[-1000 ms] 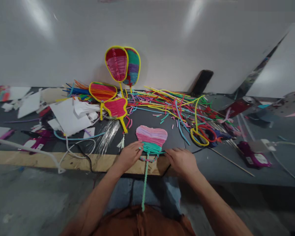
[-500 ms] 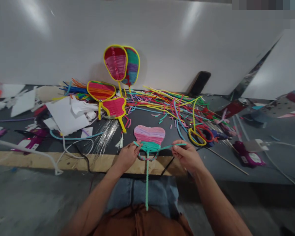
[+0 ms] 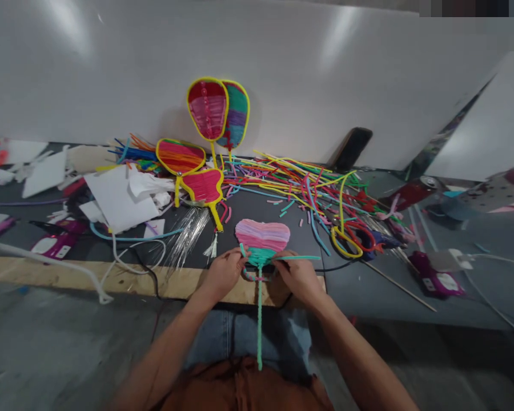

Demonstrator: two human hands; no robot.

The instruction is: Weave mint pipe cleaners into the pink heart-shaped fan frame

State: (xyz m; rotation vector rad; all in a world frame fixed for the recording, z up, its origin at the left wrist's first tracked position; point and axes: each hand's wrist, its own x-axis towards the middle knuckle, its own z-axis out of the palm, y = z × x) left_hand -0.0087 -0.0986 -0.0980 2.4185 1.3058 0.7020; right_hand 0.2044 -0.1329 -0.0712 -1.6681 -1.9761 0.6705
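A small fan-shaped piece (image 3: 262,234) made of pink, lilac and teal pipe cleaners lies at the table's front edge, its twisted teal handle (image 3: 260,319) pointing toward my body. My left hand (image 3: 225,273) is closed at the fan's lower left edge, pinching a short teal end there. At the lower right edge, my right hand (image 3: 298,277) pinches a teal pipe cleaner (image 3: 302,258), whose loose end sticks out to the right. A braided pink and teal strip (image 3: 252,275) curves below the fan, partly hidden by my fingers.
Finished yellow-edged fans (image 3: 208,108) lean on the white wall behind. Loose pipe cleaners (image 3: 274,177) spread across the back. Yellow-handled scissors (image 3: 346,242), a purple glue gun (image 3: 437,277), a can (image 3: 415,193) and a phone (image 3: 352,147) are to the right. White paper (image 3: 122,197) and cables lie left.
My right hand has moved left, in to the fan's lower right edge, sliding along the teal pipe cleaner. My left hand stays at the left edge. The whole view has shifted slightly.
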